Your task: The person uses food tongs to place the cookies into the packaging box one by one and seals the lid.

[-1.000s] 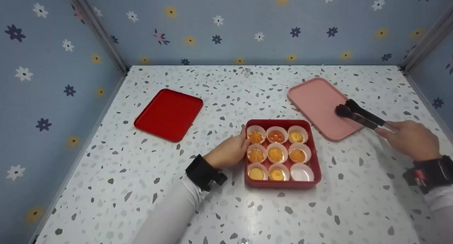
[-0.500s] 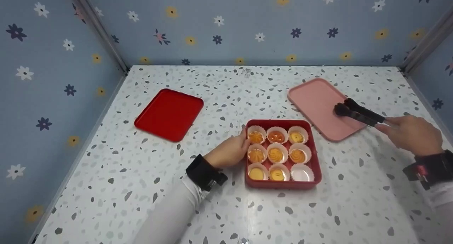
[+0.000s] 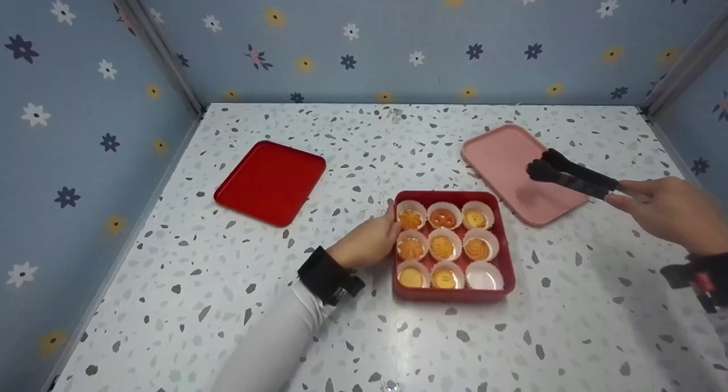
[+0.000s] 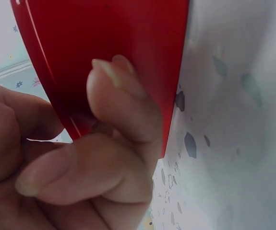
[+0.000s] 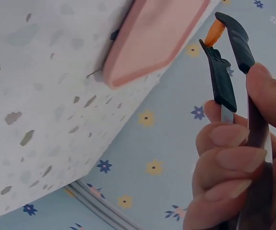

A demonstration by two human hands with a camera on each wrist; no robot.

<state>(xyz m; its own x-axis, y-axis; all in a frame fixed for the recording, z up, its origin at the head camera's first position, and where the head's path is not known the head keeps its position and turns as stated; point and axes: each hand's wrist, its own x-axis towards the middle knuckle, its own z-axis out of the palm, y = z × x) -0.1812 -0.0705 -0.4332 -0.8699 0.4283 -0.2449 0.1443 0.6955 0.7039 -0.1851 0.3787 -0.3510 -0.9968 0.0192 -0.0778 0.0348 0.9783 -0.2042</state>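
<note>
In the head view, my left hand (image 3: 368, 241) holds the left wall of a red square box (image 3: 455, 297). Curled fingers lie against that red wall (image 4: 138, 28) in the left wrist view. Paper cups with piped and round cookies (image 3: 442, 247) fill the box in rows; the cup (image 3: 484, 276) at its front right corner has no cookie. My right hand (image 3: 671, 213) grips black-tipped metal tongs (image 3: 586, 183) above the pink tray (image 3: 495, 147). The right wrist view shows a small orange cookie (image 5: 215, 32) pinched between the tong tips; the head view hides it.
A red square lid-like tray (image 3: 272, 182) lies flat at the left of the speckled table (image 3: 364, 147). The box's upper right corner is close to the pink tray's edge. Flowered walls (image 3: 387, 39) bound the table at the back and both sides.
My right hand and the tongs have risen a little off the pink tray, with the tong tips shifting slightly left and back. The left hand and the box stay in place.
</note>
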